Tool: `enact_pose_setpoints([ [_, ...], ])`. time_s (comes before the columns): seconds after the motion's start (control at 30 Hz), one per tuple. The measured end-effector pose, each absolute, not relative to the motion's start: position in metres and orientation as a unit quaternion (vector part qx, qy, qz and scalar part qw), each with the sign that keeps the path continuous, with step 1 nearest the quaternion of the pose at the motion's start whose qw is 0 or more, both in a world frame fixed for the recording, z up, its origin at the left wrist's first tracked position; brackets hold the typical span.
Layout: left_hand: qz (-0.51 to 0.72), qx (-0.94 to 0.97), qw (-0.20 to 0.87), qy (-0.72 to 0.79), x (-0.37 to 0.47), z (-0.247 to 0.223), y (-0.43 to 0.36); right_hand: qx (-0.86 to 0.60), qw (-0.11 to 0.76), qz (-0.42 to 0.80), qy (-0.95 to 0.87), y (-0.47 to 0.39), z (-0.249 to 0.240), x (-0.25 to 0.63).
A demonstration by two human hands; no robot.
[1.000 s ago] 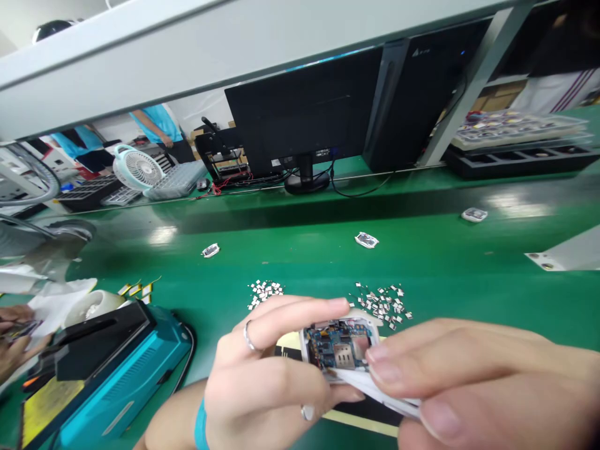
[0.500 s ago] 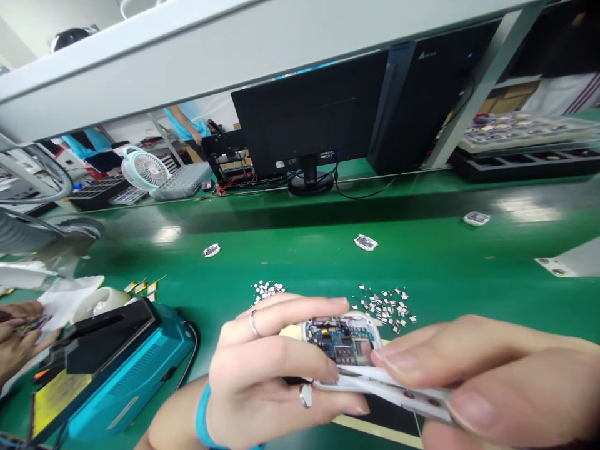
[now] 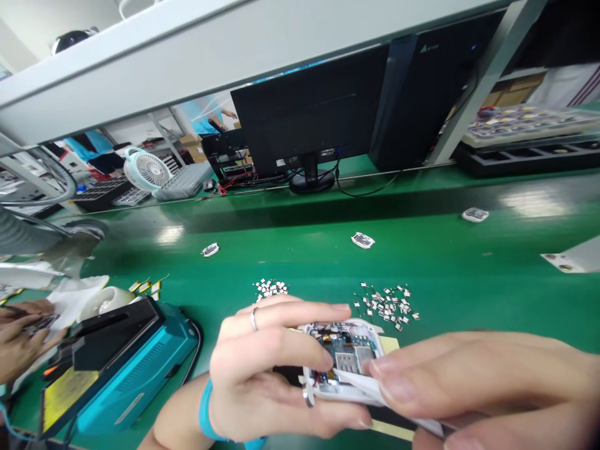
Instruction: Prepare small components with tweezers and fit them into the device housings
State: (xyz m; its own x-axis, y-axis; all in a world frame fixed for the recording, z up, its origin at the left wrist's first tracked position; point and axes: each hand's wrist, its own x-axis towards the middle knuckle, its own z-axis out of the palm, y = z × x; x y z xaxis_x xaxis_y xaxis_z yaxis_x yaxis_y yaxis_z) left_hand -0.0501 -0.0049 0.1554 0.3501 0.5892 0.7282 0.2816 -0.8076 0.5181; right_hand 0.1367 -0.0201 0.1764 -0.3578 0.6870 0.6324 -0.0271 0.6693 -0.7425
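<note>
My left hand [image 3: 262, 356], with a ring and a blue wristband, grips a small white-cased circuit-board device [image 3: 347, 359] by its edges. The open side faces up, showing a blue board with metal parts. A small round silver disc [image 3: 308, 396] hangs at the case's lower left corner, beside my left fingers. My right hand [image 3: 473, 381] is closed around white-tipped tweezers [image 3: 363, 382]. Their tips reach over the lower part of the board, close to my left index fingertip. Whether they pinch anything is too small to tell.
Small white parts lie in two piles [image 3: 389, 306] [image 3: 270, 289] on the green bench [image 3: 290, 250]. Farther back are several similar devices [image 3: 363, 240]. A teal machine [image 3: 135, 369] stands left, near another person's hands [image 3: 28, 334]. A monitor [image 3: 312, 112] stands behind.
The tweezers have shifted left and lower into the case, their tips now over the board. The silver disc now hangs at the case corner. The device is tilted slightly differently.
</note>
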Motion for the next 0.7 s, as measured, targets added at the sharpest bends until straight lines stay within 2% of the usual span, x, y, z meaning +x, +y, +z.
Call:
enact_pose_setpoints([
  [0.2,0.497,0.810,0.150,0.274,-0.049,0.157,-0.004,-0.237,0.532,0.368,-0.725,-0.022,0.176,0.135],
  [0.4,0.498,0.809,0.155,0.271,-0.049,0.157,-0.004,-0.247,0.527,0.331,-0.743,-0.022,0.172,0.136],
  [0.7,0.526,0.790,0.177,0.261,-0.048,0.152,-0.004,-0.186,0.512,0.281,-0.790,-0.012,0.168,0.142],
])
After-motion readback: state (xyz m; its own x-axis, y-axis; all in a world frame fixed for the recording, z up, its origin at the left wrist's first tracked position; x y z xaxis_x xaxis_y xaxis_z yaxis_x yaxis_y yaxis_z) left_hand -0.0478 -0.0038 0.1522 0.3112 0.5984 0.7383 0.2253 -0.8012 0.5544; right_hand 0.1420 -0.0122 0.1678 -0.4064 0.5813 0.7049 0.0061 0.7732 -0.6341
